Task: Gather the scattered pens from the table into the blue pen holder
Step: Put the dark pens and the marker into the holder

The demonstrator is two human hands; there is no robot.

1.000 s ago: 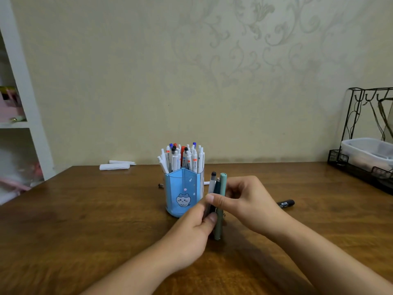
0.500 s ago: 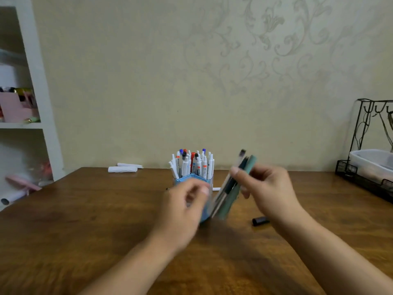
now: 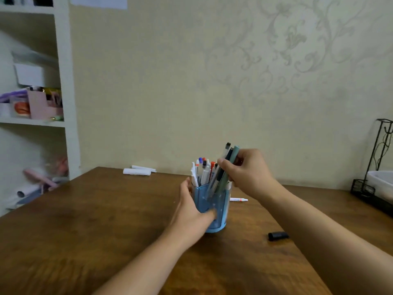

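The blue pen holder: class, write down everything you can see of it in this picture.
The blue pen holder is a faceted, translucent-looking plastic cup with small pale specks, standing upright on the wooden table near its middle. It is crowded with white pens capped in blue, red and black. The left hand wraps its near left side in a steadying grip. The right hand lowers a slanted bundle of pens, grey, dark and green, whose lower ends reach inside its rim.
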